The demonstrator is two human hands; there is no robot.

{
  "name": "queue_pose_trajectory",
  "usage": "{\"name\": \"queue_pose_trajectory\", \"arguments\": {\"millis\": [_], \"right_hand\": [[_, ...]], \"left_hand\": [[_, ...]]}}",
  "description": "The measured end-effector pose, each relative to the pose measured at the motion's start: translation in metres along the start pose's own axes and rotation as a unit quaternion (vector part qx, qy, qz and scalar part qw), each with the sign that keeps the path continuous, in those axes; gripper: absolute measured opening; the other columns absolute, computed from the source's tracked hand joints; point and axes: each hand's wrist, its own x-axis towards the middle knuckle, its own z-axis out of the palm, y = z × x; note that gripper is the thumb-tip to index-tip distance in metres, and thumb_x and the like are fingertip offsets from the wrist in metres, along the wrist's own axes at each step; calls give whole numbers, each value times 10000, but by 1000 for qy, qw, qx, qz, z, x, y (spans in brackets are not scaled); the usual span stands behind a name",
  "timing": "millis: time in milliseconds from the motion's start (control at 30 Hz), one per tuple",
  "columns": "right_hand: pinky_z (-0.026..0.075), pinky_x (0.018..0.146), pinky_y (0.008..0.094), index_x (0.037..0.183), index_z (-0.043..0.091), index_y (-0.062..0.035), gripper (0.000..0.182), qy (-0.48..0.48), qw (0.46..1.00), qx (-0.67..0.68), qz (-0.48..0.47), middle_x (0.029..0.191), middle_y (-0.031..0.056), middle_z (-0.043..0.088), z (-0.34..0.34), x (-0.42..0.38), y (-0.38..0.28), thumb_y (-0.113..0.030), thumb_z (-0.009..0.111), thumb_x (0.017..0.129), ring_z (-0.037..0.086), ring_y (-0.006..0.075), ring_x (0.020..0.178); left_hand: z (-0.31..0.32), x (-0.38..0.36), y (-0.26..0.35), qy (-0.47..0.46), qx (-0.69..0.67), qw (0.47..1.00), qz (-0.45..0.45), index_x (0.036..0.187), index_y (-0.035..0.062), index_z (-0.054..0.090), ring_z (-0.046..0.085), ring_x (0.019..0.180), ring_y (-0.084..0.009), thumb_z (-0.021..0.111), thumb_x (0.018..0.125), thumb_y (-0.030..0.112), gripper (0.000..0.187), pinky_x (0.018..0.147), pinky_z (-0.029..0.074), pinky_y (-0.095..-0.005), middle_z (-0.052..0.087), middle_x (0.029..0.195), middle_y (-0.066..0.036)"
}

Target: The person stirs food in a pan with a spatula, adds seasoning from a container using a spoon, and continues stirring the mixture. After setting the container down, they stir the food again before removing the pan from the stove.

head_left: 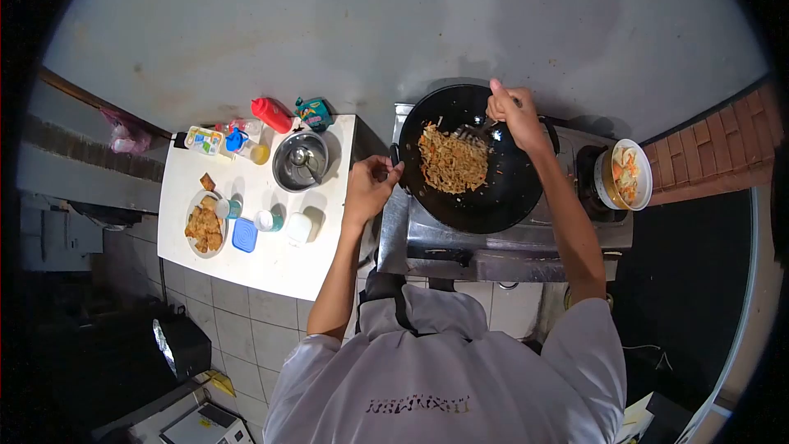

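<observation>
A black wok [509, 197] sits on the stove, holding a browned mound of fried food [450, 163], rice or chopped noodles with shreds of vegetable. My right hand [516, 115] is closed around the handle of a slotted spatula [470, 133], its thumb pointing up along the handle. The spatula's metal head rests in the far right side of the food. At the wok's left rim, my left hand [374, 185] has its fingers closed on the dark side handle [394, 153].
Right of the wok, a bowl of cut vegetables [626, 173] stands on the stove [444, 238]. The white table [271, 271] at left bears a steel bowl with a ladle [300, 161], a red squeeze bottle [271, 113], small tubs and a plate of fried pieces [204, 226]. A wall rises behind.
</observation>
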Motion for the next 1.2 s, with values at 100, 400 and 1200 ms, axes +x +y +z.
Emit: {"name": "queue_pose_trajectory", "arguments": {"millis": [100, 400, 1200], "right_hand": [[260, 462, 312, 536, 335, -84, 566, 47, 996, -74, -15, 492, -20, 310, -1, -3, -12, -407, 465, 983, 298, 89, 459], [294, 435, 290, 498, 418, -48, 578, 409, 912, 0, 1, 456, 32, 417, 5, -23, -14, -340, 451, 994, 372, 116, 428], [272, 409, 325, 524, 390, -39, 577, 447, 892, 21, -67, 481, 45, 427, 17, -45, -28, -380, 453, 986, 349, 121, 399]], "left_hand": [[0, -2, 7, 26, 13, 1000, 6, 757, -13, 624, 491, 516, -75, 723, 807, 217, 256, 491, 386, -254, 582, 588, -40], [2, 6, -8, 32, -7, 999, 27, 742, -22, 628, 540, 520, -94, 721, 811, 211, 261, 505, 411, -257, 607, 583, -61], [-2, 2, 8, 3, 8, 1000, 5, 705, -26, 643, 491, 549, -65, 721, 832, 221, 288, 502, 384, -247, 581, 593, -20]]}}
